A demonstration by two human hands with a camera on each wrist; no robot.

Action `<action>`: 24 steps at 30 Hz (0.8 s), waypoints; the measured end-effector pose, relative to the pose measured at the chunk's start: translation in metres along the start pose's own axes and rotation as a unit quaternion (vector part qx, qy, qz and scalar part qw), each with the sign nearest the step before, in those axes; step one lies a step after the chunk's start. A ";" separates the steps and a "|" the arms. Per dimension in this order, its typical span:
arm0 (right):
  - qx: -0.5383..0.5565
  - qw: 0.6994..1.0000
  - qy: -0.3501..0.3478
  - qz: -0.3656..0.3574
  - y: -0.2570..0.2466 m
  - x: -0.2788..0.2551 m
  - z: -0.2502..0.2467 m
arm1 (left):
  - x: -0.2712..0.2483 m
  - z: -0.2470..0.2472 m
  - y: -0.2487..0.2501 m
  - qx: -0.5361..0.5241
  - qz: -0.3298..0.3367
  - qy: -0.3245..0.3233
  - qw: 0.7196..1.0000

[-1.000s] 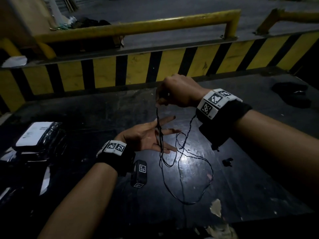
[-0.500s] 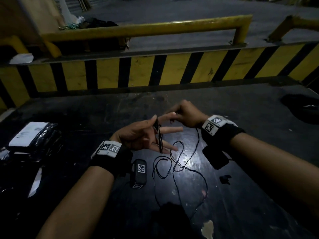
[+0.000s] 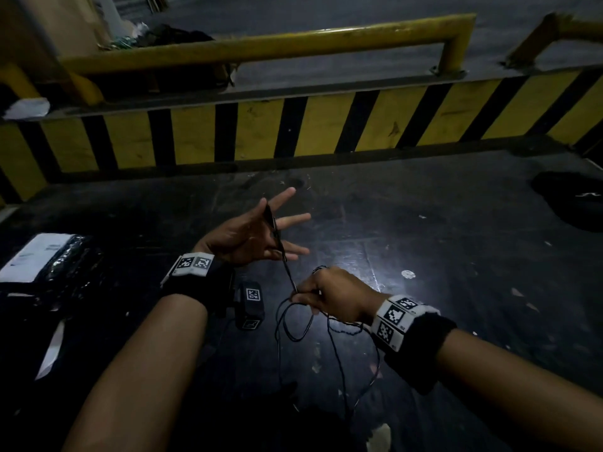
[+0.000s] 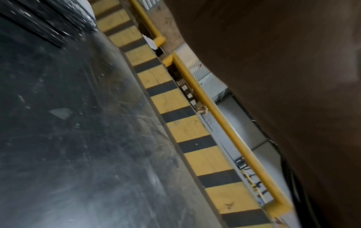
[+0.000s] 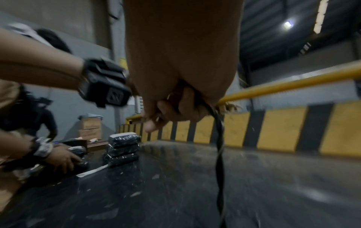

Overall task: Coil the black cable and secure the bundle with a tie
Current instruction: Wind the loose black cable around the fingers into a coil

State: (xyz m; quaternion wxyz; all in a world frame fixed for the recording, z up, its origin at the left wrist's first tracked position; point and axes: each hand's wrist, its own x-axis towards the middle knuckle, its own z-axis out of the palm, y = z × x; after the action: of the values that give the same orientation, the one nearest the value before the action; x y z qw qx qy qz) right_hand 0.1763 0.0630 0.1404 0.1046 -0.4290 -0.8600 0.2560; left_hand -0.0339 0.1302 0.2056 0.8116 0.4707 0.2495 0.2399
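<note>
In the head view my left hand (image 3: 241,233) is palm up over the black table (image 3: 424,256), fingers straight and spread. The thin black cable (image 3: 276,233) runs across its palm between the fingers. Just below it, my right hand (image 3: 329,295) pinches a taut strand coming off the left palm. Loose cable loops (image 3: 295,337) trail on the table under my right wrist. In the right wrist view my right hand (image 5: 175,108) is curled round the cable (image 5: 219,146), which hangs down to the table. The left wrist view shows no fingers. No tie is visible.
Black wrapped packages (image 3: 49,262) with a white label lie at the left; in the right wrist view another person's hand (image 5: 58,158) rests on one. A yellow-black striped barrier (image 3: 326,125) and a yellow rail (image 3: 261,47) close off the far side. A dark cloth (image 3: 574,200) lies far right.
My right hand came down from above the left hand, passed its fingertips, and now sits on the near side, drawing the cable across the palm. My left hand's fingers have tilted further away.
</note>
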 end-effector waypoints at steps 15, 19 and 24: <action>-0.242 0.968 -0.060 -0.007 -0.072 0.002 -0.132 | 0.007 0.014 -0.024 0.036 -0.081 0.053 0.995; -0.252 0.965 -0.066 -0.012 -0.079 0.016 -0.163 | 0.006 0.030 -0.023 0.093 -0.134 -0.002 0.987; -0.248 0.967 -0.021 -0.052 -0.074 0.037 -0.185 | 0.004 0.037 -0.036 0.091 -0.139 -0.049 0.985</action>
State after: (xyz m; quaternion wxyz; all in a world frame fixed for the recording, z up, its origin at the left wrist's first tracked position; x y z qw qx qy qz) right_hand 0.1772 0.1197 0.3347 -0.0104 -0.3910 -0.9195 0.0383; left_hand -0.0022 0.0931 0.1886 0.8023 0.5144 0.2929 0.0774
